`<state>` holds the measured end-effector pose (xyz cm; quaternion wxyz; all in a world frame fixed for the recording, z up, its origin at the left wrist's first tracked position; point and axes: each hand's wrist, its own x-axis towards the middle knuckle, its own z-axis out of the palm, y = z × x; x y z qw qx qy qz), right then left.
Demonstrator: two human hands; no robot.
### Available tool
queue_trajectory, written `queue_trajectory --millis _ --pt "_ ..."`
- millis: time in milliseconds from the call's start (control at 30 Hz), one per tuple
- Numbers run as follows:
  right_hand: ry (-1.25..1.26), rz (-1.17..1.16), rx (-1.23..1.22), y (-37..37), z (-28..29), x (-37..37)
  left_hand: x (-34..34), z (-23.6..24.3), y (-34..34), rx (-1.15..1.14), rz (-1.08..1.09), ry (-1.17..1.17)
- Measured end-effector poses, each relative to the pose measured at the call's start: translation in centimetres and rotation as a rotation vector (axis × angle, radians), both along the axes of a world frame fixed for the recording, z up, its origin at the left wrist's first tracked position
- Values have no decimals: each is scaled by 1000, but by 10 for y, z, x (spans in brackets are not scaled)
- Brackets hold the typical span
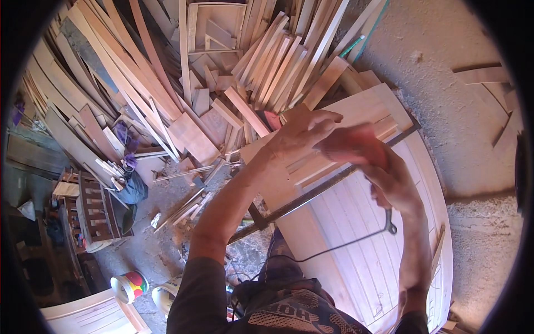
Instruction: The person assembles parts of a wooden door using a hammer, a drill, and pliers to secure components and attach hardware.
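My right hand (392, 183) grips a red power tool (353, 146), blurred, with a dark cord (311, 256) running from beneath it across toward my body. My left hand (303, 129) is raised just left of the tool, fingers extended and slightly curved, with nothing visible in them. Both are over a pale wooden panel (350, 228) with vertical boards. A dark metal bar (295, 206), like a long clamp, lies diagonally across it, and a loose-looking wooden board (267, 181) and strips sit at its upper part.
Piles of planks and offcuts (161, 100) fill the upper left and middle. A wooden frame with slats (94, 211), a colourful bucket (129, 286) and another panel (83, 317) are at left. Curved wood pieces (484, 75) lie on the sandy floor (423, 67) at right.
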<state>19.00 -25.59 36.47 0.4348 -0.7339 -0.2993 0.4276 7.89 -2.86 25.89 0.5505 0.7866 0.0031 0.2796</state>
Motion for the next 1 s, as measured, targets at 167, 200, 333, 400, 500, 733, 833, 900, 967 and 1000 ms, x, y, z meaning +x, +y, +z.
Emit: queue_trajectory --millis 167,200,333,400,500,733,833,900,967,1000 --pt "-161 291 -147 62 4 -23 -13 4 -11 -392 127 21" --pt "-205 331 -143 73 3 -28 -21 0 -9 -538 161 56" --pt "-367 473 -190 102 0 -41 -32 -20 -3 -527 428 -84" --pt "-395 506 -234 110 -3 -45 -34 -24 -1 -545 461 -156" --pt "-382 496 -278 116 -9 -50 -41 -35 2 -576 431 -149" --pt "-324 448 -319 122 -16 -56 -39 -54 6 -651 378 -203" --pt "-320 460 -278 122 -20 -53 -38 -55 6 -646 392 -165" --pt "-320 468 -268 122 -21 -52 -38 -55 6 -608 393 -163" --pt "-315 470 -289 122 -19 -51 -38 -54 6 -613 382 -149" --pt "-310 471 -286 122 -19 -51 -39 -54 7 -613 379 -143"
